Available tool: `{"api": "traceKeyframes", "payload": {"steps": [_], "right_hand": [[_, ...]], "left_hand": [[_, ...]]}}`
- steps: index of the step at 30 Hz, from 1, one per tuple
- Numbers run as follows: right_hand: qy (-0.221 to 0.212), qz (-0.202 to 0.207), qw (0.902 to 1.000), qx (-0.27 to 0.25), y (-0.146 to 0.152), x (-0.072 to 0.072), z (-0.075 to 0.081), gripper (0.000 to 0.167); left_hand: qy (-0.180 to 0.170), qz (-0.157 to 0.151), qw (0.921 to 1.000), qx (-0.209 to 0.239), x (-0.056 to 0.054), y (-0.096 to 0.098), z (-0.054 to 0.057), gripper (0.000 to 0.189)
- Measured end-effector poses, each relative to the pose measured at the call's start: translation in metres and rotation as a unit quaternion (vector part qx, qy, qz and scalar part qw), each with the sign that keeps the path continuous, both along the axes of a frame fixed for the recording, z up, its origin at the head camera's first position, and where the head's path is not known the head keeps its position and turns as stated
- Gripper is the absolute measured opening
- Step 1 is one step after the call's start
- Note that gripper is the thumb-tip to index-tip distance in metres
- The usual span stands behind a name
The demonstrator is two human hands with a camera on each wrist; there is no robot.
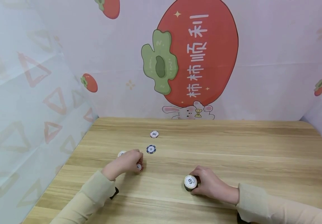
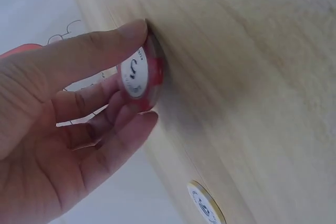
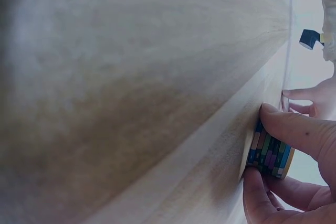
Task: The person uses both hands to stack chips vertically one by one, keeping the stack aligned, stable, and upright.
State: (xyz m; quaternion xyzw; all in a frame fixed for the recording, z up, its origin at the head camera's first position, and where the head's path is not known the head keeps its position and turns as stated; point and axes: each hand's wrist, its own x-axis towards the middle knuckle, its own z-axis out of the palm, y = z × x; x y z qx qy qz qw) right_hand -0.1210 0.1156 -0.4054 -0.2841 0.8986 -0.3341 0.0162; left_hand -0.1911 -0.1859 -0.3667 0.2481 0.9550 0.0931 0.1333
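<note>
My left hand (image 1: 126, 162) pinches a red poker chip (image 2: 139, 77) with a white centre marked 5, thumb on one edge and fingertips at the other. In the left wrist view the chip is tilted against the tabletop, right at the wood. Over to the right, my right hand (image 1: 210, 184) grips a stack of poker chips (image 1: 190, 182) between thumb and fingers. Its top chip is pale and reads 50. Blue, green and purple edges of the stack (image 3: 269, 153) show in the right wrist view, its base close on the table.
Beyond my left hand lie a blue-rimmed chip (image 1: 151, 149) marked 10 and a white chip (image 1: 154, 134) marked 500. A yellow-edged chip (image 2: 206, 203) lies partly behind that hand in the head view. The wooden table (image 1: 248, 146) meets a printed backdrop (image 1: 267, 84).
</note>
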Motion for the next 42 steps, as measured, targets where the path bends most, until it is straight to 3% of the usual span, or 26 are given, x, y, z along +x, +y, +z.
{"api": "traceKeyframes", "payload": {"steps": [9,16,20,26,30,35,42], "right_hand": [[-0.002,0.001,1.0000,0.004,0.000,0.000,0.001,0.039],[0.000,0.000,1.0000,0.005,0.000,0.000,0.000,0.039],[-0.002,0.000,1.0000,0.004,0.000,0.000,0.001,0.039],[-0.003,-0.001,1.0000,0.003,0.000,0.001,0.001,0.039],[-0.007,0.000,1.0000,-0.001,0.000,0.001,0.001,0.040],[-0.007,0.003,0.9999,-0.009,0.000,0.000,0.000,0.039],[-0.009,-0.013,0.9999,-0.006,-0.001,0.000,-0.001,0.041]], "left_hand": [[0.001,-0.006,0.9999,0.015,0.005,0.007,0.009,0.023],[0.002,-0.070,0.9968,0.039,0.008,0.021,0.015,0.019],[-0.002,-0.091,0.9943,0.055,0.009,0.030,0.015,0.018],[-0.039,-0.111,0.9868,0.111,0.010,0.040,0.012,0.016],[-0.070,-0.097,0.9821,0.145,0.012,0.048,0.010,0.012],[-0.097,-0.044,0.9776,0.182,0.013,0.057,0.009,0.008],[-0.141,-0.017,0.9583,0.248,0.014,0.068,0.004,0.008]]}}
